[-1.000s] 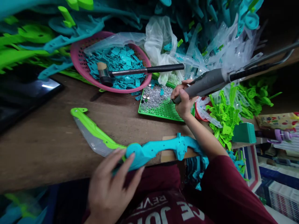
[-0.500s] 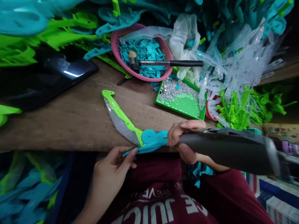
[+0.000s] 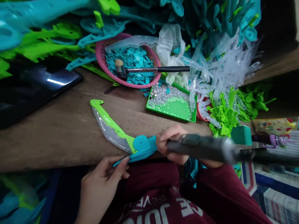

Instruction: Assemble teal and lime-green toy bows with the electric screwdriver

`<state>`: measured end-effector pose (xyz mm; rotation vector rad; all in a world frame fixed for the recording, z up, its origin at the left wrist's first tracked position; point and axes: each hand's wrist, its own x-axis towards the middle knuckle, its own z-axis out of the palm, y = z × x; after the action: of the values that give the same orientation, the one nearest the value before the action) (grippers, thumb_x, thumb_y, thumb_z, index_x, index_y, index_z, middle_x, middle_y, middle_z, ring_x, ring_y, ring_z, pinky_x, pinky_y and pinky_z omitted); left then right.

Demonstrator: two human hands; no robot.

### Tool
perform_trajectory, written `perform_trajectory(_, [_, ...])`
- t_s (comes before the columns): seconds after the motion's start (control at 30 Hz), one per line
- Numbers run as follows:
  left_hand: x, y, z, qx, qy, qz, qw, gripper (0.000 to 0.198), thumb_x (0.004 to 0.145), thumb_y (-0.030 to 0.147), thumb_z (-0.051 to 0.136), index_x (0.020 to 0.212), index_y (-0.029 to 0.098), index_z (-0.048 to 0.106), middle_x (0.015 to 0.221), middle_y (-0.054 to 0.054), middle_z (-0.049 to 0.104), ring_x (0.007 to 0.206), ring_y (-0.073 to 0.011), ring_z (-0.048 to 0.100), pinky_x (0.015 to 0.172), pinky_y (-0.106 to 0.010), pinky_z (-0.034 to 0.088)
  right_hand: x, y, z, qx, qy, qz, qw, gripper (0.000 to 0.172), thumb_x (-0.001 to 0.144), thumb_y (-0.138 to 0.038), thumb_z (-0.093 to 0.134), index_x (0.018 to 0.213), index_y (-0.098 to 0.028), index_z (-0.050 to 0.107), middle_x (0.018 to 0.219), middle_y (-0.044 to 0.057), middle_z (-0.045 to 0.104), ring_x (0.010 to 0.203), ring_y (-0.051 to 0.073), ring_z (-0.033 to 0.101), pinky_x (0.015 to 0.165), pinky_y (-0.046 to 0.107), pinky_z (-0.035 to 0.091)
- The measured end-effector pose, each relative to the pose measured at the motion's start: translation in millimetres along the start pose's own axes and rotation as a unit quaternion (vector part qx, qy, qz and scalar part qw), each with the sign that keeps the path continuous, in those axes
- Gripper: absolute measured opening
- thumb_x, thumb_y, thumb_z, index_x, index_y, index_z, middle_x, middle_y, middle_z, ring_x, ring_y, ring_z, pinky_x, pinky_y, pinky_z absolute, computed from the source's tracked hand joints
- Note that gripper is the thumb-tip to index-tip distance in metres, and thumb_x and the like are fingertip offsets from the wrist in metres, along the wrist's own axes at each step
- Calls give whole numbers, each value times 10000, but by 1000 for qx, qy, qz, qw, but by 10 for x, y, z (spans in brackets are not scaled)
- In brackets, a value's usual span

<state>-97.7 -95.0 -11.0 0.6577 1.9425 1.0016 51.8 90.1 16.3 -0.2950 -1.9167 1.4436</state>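
Observation:
A curved plastic piece, lime green with a clear edge (image 3: 112, 124), lies on the wooden table and joins a blue plastic handle (image 3: 141, 143) at the table's front edge. My left hand (image 3: 102, 183) pinches the handle's thin lower-left end between thumb and fingers. My right hand (image 3: 171, 143) is wrapped around the front of a black electric screwdriver (image 3: 203, 146), close against the handle's right end. The screwdriver is blurred, and the fingers hide its tip.
A pink basket (image 3: 100, 59) of blue scraps stands behind, a hammer (image 3: 149, 69) lying across it. Beside it is a green tray (image 3: 173, 107) with small metal pieces. Clear plastic strips (image 3: 221, 62) and lime green parts (image 3: 224, 115) pile up at right; a dark screen-like panel (image 3: 35, 90) lies left.
The camera view has shifted, so most things sit further left. The screwdriver looks shorter and more level, and its rear end has swung away. Both hands keep their hold.

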Motion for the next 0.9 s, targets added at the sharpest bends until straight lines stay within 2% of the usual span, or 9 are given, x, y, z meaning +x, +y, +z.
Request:
perform_trajectory(0.07, [7,-10,-3,2,-8,2,1000,516,753,763,606,822,257,685,517,64,676,464,-165,664,537,-242,547,317,5,-286,42,78,-62,994,350,822,-480,651,1112,-315,543,512,-111,483,397,112,487,374,231,428])
perform_trajectory(0.13, [8,-52,0,6,-14,3,1000,509,761,749,611,853,254,692,545,58,692,485,-166,676,565,-243,563,619,108,-583,23,250,-103,963,280,798,-428,668,1016,-317,534,531,-115,454,400,99,445,377,215,398])
perform_trajectory(0.2, [10,-107,7,14,-19,0,1000,499,771,733,617,874,251,696,562,55,699,491,-161,678,572,-240,568,820,281,-806,-10,344,-87,935,274,789,-430,636,983,-303,490,541,-114,425,409,100,435,406,226,392])
perform_trajectory(0.27, [15,-152,10,18,-29,-8,999,495,771,723,626,886,247,699,571,51,701,496,-157,678,561,-234,565,894,454,-914,-45,386,-40,920,301,783,-477,590,978,-288,459,541,-112,402,409,108,438,426,250,393])
perform_trajectory(0.33, [22,-173,7,16,-40,-15,999,490,772,713,637,897,243,701,577,48,703,502,-155,681,554,-229,564,879,567,-927,-59,393,-13,918,338,764,-521,581,968,-282,456,540,-110,395,406,109,439,428,262,387])
perform_trajectory(0.4, [26,-171,-3,12,-41,-13,999,483,773,705,645,894,240,699,583,44,705,502,-157,682,556,-233,567,835,606,-899,-42,370,-17,928,355,744,-526,611,958,-282,467,544,-109,401,412,105,442,431,262,381])
perform_trajectory(0.53, [22,-142,-25,14,-40,-1,999,463,784,695,642,865,241,691,557,50,690,479,-153,667,555,-236,568,806,586,-863,-30,338,-14,940,352,734,-524,635,937,-284,478,540,-109,405,414,102,433,430,262,372])
perform_trajectory(0.9, [55,29,10,-4,-25,45,999,422,802,655,616,782,238,674,465,62,620,412,-132,613,482,-216,507,815,605,-882,-54,338,29,939,372,714,-523,653,933,-295,456,543,-110,415,436,113,430,458,277,398])
